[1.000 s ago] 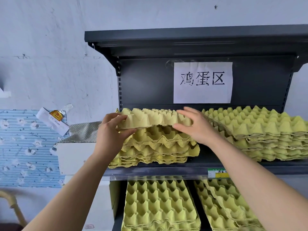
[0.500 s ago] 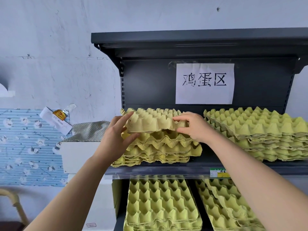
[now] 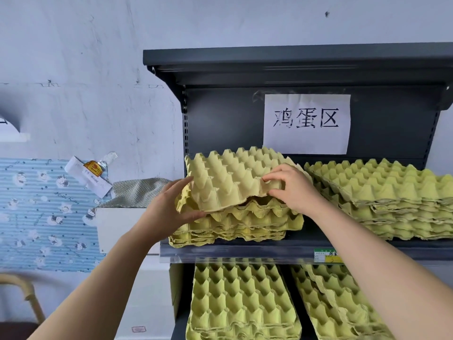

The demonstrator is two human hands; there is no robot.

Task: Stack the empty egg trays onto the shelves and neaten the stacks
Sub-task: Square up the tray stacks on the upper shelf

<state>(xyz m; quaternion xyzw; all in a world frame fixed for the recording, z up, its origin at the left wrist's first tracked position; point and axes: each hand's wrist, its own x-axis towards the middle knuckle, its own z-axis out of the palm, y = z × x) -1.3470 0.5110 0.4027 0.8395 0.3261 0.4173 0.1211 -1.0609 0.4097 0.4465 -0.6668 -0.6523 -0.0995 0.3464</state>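
Note:
A yellow-green pulp egg tray (image 3: 230, 177) is tilted with its near edge raised above the left stack (image 3: 235, 227) on the dark shelf (image 3: 240, 250). My left hand (image 3: 169, 209) grips the tray's left front corner, thumb on top and fingers under. My right hand (image 3: 291, 187) pinches its right front edge. A second stack of trays (image 3: 392, 200) sits to the right on the same shelf. Two more stacks, the lower left stack (image 3: 240, 303) and the lower right stack (image 3: 335, 305), lie on the shelf below.
A paper sign (image 3: 306, 123) hangs on the shelf's back panel, and a top shelf (image 3: 294, 60) overhangs. Left of the unit stands a white box (image 3: 117, 227) with a grey cloth (image 3: 137, 192) on it. A wicker chair (image 3: 22, 295) is at lower left.
The top tray's near edge has been lifted and tilted up off the left stack. Both hands shifted from resting along its edge to gripping it.

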